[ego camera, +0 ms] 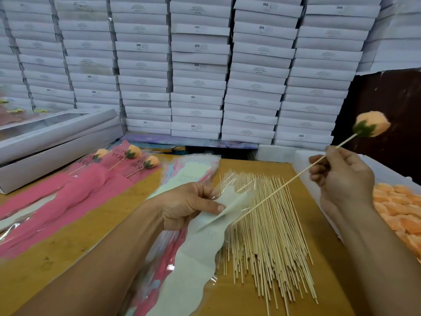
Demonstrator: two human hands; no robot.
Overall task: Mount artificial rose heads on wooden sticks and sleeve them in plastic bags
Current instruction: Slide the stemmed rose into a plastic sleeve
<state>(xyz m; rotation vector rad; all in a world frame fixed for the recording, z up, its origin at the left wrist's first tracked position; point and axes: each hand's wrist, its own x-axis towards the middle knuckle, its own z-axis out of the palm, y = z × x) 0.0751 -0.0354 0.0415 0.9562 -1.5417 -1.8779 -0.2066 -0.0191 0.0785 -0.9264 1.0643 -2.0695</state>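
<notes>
My right hand [341, 176] pinches a wooden stick [280, 188] that carries an orange rose head [372, 126] with green leaves, raised at the upper right. The stick's lower tip points into the open mouth of a pale green plastic bag [205, 242]. My left hand [184, 206] grips that bag's top, thumb on the front layer. Beneath lies a heap of loose wooden sticks [271, 247] on the wooden table [68, 242].
Three sleeved roses in pink bags [75, 188] lie at the left. More flat bags [189, 169] sit behind my left hand. A white tray of orange rose heads [401, 213] is at the right. Stacked white boxes [198, 71] wall off the back; long boxes [57, 142] stand left.
</notes>
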